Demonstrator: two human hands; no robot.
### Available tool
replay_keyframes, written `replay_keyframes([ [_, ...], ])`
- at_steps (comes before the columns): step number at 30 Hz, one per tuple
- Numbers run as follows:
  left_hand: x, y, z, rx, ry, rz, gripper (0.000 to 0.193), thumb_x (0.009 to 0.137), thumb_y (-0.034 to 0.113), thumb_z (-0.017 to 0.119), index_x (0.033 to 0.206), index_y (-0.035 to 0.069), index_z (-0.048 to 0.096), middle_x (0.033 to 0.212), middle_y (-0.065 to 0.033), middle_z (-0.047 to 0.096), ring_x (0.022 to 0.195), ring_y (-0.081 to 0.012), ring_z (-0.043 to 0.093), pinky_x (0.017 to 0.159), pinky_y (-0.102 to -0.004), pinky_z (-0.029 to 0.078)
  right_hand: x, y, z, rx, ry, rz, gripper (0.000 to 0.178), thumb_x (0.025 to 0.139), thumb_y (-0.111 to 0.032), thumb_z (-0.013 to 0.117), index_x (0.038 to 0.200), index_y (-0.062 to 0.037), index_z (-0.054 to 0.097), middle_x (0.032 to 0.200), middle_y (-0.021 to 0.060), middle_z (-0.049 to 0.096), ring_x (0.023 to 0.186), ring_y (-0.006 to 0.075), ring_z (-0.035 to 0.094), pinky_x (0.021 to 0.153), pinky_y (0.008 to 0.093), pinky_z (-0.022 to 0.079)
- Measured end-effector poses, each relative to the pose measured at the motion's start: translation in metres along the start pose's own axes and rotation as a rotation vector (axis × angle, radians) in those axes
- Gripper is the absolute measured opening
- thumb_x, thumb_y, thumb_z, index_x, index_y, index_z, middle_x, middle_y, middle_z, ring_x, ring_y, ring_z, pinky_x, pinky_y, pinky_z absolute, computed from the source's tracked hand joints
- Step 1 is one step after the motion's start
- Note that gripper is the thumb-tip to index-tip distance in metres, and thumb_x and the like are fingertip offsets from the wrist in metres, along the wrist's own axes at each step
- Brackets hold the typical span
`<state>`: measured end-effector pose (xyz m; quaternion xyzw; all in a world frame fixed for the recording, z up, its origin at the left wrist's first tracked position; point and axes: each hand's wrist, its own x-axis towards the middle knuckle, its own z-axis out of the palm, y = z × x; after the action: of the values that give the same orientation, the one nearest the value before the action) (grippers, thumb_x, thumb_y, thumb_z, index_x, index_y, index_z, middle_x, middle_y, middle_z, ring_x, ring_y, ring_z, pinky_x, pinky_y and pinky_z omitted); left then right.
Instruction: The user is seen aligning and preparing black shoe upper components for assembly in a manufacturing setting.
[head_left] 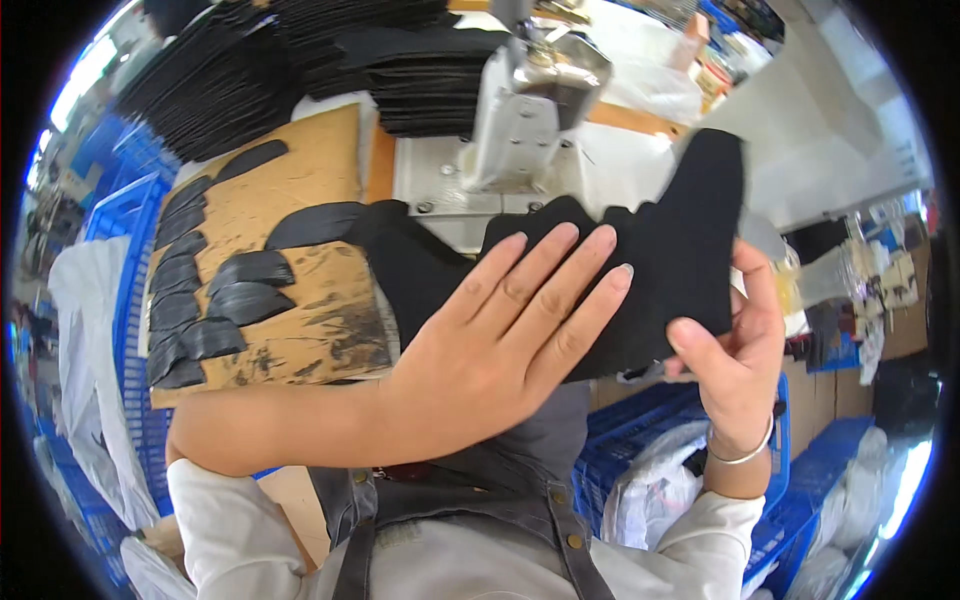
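A black fabric piece (680, 240) with a notched upper edge spreads in front of me, one end rising to a rounded tip at the right. My left hand (500, 325) lies flat across its middle, fingers stretched out and slightly apart. At the lower right edge, my right hand (735, 345) pinches the piece between thumb and fingers; some of those fingers are behind it. Just beyond the fabric stands the metal head of a machine (525, 120), probably a sewing machine. The fabric hides part of its bed.
On the left, a stained cardboard sheet (300, 345) carries several curved black pieces (250, 285). Behind it rise stacks of black cut pieces (420, 75). Blue crates stand at the left (135, 300) and lower right (630, 410). A clear plastic bag (655, 485) lies in the right crate.
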<state>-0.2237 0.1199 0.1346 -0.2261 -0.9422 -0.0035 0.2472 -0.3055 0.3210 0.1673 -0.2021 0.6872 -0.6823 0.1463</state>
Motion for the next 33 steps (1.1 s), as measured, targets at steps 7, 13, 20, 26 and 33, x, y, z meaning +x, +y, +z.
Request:
replay_keyframes([
  [7, -0.048, -0.058, -0.086, 0.14, 0.167, -0.516, 0.054, 0.073, -0.012, 0.047, 0.125, -0.002, 0.055, 0.122, -0.0183, 0.06, 0.113, -0.0321, 0.059, 0.097, -0.0372, 0.044, 0.007, 0.022, -0.015, -0.258, -0.345, -0.308, 0.062, 0.082, -0.009, 0.065, 0.137, 0.0014, 0.037, 0.096, 0.0103, 0.059, 0.081, 0.0144, 0.059, 0.07, 0.0248, 0.049],
  [13, 0.0, -0.195, -0.05, 0.619, 0.253, -0.426, 0.053, 0.082, -0.002, 0.051, 0.132, 0.015, 0.049, 0.125, -0.0084, 0.058, 0.11, -0.0303, 0.058, 0.092, -0.0389, 0.046, 0.011, 0.027, -0.002, -0.298, -0.381, -0.298, 0.039, 0.082, 0.0, 0.061, 0.12, 0.0011, 0.055, 0.089, 0.0094, 0.064, 0.075, 0.013, 0.061, 0.068, 0.0237, 0.049],
  [20, 0.049, -0.212, 0.02, 0.084, 0.213, -0.053, 0.061, 0.083, 0.013, 0.054, 0.141, 0.008, 0.035, 0.137, -0.0199, 0.044, 0.123, -0.0304, 0.047, 0.103, -0.042, 0.034, 0.005, 0.034, -0.001, -0.377, -0.419, -0.254, 0.032, 0.078, 0.002, 0.063, 0.11, 0.0002, 0.061, 0.084, 0.01, 0.065, 0.071, 0.015, 0.063, 0.064, 0.0248, 0.05],
  [26, -0.042, -0.168, 0.009, -0.134, -0.05, -0.375, 0.027, 0.081, 0.021, 0.066, 0.101, 0.003, 0.061, 0.097, -0.0099, 0.062, 0.093, -0.0249, 0.058, 0.085, -0.0365, 0.045, 0.007, 0.034, -0.014, -0.412, -0.41, -0.314, 0.028, 0.078, 0.001, 0.064, 0.106, 0.0006, 0.063, 0.079, 0.0108, 0.065, 0.07, 0.0155, 0.063, 0.063, 0.0247, 0.05],
  [33, -0.055, -0.168, 0.019, -0.778, -0.418, -0.71, 0.044, 0.081, 0.042, 0.071, 0.092, -0.001, 0.064, 0.087, -0.0047, 0.061, 0.086, -0.0128, 0.053, 0.073, -0.0299, 0.045, 0.031, 0.029, 0.009, -0.382, -0.503, -0.391, 0.023, 0.079, 0.001, 0.063, 0.102, -0.0004, 0.065, 0.077, 0.0088, 0.065, 0.068, 0.0142, 0.062, 0.06, 0.0227, 0.048],
])
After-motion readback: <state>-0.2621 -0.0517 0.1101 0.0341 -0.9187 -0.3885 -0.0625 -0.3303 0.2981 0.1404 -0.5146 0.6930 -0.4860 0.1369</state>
